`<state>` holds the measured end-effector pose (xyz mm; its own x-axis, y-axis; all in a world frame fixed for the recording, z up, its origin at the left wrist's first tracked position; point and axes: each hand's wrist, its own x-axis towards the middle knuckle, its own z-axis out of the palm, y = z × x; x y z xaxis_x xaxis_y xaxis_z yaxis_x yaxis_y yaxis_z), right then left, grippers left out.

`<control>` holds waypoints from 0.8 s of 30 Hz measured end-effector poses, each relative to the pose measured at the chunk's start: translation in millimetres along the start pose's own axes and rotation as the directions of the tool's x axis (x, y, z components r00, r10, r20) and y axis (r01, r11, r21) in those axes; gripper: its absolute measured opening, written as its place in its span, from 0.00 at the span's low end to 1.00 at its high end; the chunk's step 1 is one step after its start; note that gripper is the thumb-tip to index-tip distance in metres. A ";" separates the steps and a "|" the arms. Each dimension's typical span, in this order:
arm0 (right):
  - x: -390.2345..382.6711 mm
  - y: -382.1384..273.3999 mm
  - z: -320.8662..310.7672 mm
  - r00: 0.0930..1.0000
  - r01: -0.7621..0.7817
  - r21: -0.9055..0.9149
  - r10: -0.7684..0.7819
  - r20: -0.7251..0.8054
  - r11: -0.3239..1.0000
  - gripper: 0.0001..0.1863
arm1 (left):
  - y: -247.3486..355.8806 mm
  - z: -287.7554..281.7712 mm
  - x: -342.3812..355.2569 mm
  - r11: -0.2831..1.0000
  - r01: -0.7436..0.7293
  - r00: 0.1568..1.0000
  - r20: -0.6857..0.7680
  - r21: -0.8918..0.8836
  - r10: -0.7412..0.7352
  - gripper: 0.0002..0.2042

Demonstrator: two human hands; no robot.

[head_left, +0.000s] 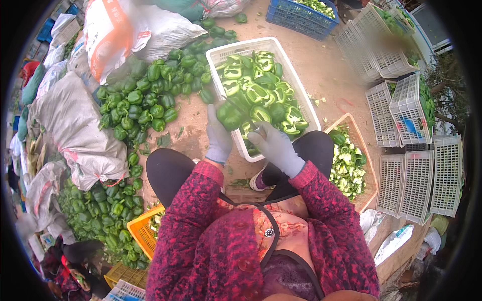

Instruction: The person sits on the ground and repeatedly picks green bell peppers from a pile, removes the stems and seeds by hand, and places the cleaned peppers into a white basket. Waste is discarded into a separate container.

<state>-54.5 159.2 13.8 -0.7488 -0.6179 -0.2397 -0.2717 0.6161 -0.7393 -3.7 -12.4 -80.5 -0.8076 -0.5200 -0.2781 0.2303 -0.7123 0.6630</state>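
My gloved left hand (218, 133) is closed around a whole green bell pepper (231, 117), held over the near left edge of a white crate (215, 56). In my gloved right hand (276, 148) is a knife (247, 118), its dark thin blade pointing up and left across the pepper. Whether the blade has cut into the pepper cannot be told. Cut bell pepper halves (258, 93), some showing pale hollow insides, fill much of the white crate beneath my hands.
Piles of whole bell peppers (150, 93) lie on the floor to the left, beside large sacks (78, 125). An orange crate (370, 170) of pale pepper cores stands by my right knee. Stacked white crates (406, 185) line the right side, and a blue crate (301, 21) stands far ahead.
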 end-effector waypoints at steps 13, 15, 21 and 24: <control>13.6 6.3 25.1 0.999 0.031 -0.236 -0.032 0.000 0.971 0.22 | 3.2 3.9 8.9 0.637 -0.362 0.841 -0.057 0.680 0.538 0.24; 18.2 9.7 27.3 0.999 0.033 -0.256 -0.032 0.007 0.966 0.22 | 4.4 6.1 8.9 0.976 -0.075 0.976 -0.185 0.205 0.113 0.24; 30.6 20.8 32.0 1.000 0.027 -0.320 -0.028 0.000 0.947 0.23 | 2.9 11.5 7.5 0.996 0.047 0.998 0.029 0.071 -0.049 0.29; 32.7 30.6 30.2 0.999 0.042 -0.338 -0.051 -0.017 0.940 0.24 | 1.0 17.0 8.6 0.870 -0.123 0.992 0.030 0.478 0.124 0.36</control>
<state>-69.0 143.2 -35.7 -0.7442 -0.6402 -0.1908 -0.4914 0.7181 -0.4928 -19.6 -9.6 -70.4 -0.7889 -0.5896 -0.1731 0.0397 -0.3300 0.9431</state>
